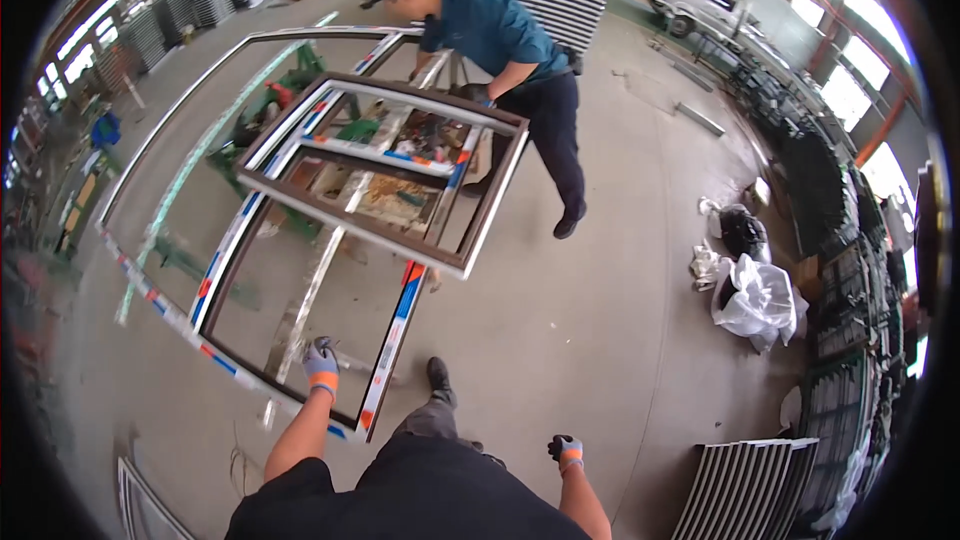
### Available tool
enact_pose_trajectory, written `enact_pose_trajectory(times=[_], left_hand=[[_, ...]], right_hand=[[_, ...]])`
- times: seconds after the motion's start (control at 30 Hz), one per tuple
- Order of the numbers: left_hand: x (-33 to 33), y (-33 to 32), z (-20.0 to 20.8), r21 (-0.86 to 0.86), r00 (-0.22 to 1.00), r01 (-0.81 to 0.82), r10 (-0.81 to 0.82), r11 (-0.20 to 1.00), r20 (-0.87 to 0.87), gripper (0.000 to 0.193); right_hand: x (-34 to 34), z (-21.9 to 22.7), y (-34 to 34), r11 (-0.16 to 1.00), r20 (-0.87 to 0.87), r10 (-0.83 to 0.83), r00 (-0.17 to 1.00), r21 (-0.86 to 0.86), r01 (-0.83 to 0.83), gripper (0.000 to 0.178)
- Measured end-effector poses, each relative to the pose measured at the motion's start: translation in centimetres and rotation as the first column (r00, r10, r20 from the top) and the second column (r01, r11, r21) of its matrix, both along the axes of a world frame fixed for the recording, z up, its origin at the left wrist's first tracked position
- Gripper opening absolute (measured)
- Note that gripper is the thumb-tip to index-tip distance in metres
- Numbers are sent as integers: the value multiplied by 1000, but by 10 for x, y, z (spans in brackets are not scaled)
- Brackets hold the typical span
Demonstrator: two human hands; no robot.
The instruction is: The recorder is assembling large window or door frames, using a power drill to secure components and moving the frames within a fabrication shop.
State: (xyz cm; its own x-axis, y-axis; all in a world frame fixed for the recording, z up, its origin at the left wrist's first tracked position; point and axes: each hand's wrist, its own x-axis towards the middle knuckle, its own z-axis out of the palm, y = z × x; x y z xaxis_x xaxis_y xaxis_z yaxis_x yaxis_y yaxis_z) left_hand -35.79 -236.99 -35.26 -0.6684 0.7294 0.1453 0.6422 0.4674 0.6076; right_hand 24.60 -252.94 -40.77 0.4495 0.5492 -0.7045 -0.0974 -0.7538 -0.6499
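Note:
My left hand (321, 360), in a grey glove with an orange cuff, is over the near part of a large window frame (387, 370). Its fingers look curled, and I see nothing in them. My right hand (566, 449) is gloved alike and hangs at my right side, loosely closed with nothing visible in it. The large frame has white faces with red and blue film strips. A smaller brown and white frame (380, 225) lies across its far part. Across from me, a co-worker (510, 35) in a teal shirt and dark cap leans over the frames, one gloved hand near the smaller one.
Below the frames are a metal support bar (318, 285) and a green stand (180, 258). White and black plastic bags (755, 300) lie on the floor to the right. Slatted metal profiles (745, 490) lie at lower right, and stacked profiles (560, 0) stand behind the co-worker.

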Motion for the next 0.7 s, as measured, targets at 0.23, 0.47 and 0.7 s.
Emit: enact_pose_trajectory(times=[0.23, 0.47, 0.7], left_hand=[[-78, 146, -111, 429, 498, -382, -209, 818, 842, 17], [1, 236, -66, 214, -108, -329, -262, 920, 959, 66], [8, 238, -40, 494, -298, -408, -623, 768, 724, 75]], right_hand=[[-72, 39, 120, 964, 7, 267, 964, -11, -267, 23], [-66, 58, 185, 949, 127, 292, 948, -159, -271, 23], [-85, 53, 293, 968, -209, 228, 951, -52, -244, 28]])
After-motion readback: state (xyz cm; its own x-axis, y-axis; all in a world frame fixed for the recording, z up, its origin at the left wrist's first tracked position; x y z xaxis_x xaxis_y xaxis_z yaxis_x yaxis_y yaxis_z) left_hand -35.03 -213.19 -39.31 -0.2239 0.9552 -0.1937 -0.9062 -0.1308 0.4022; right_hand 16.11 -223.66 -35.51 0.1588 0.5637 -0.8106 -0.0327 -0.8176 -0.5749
